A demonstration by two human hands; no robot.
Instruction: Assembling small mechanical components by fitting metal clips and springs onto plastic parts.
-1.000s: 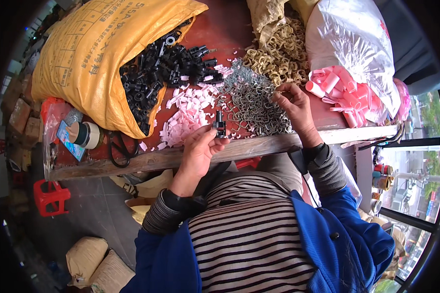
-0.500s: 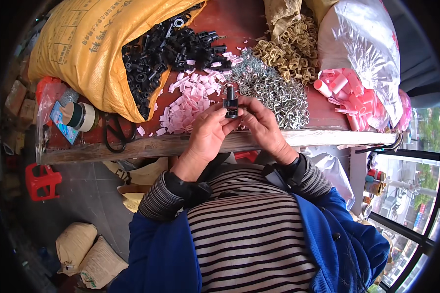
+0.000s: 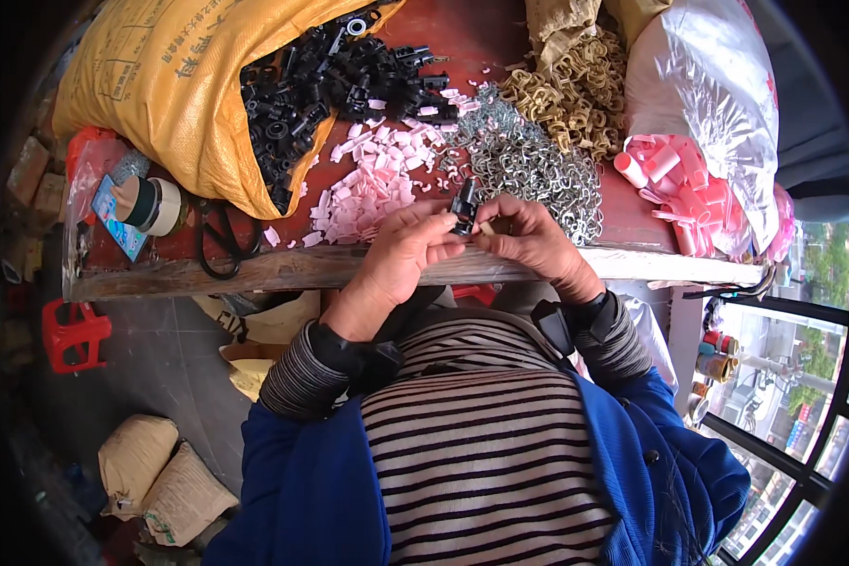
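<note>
Close to the table's front edge, my left hand pinches a small black plastic part with a narrow upright stem. My right hand is closed beside it, thumb and forefinger gripping a small tan piece against the black part's lower end. How the two fit together is hidden by my fingers. Beyond my left hand spreads a heap of pale pink plastic pieces. Silvery metal hooks lie piled just past my right hand, with brass-coloured clips behind them.
A yellow woven sack spills black plastic parts at the left. Pink tubes come out of a white sack on the right. Black scissors and a tape roll lie at the left edge. A red stool stands below.
Both hands have shifted slightly right with the black part, which is now tilted. A tan piece shows between my right fingertips, which have drawn down a little.
</note>
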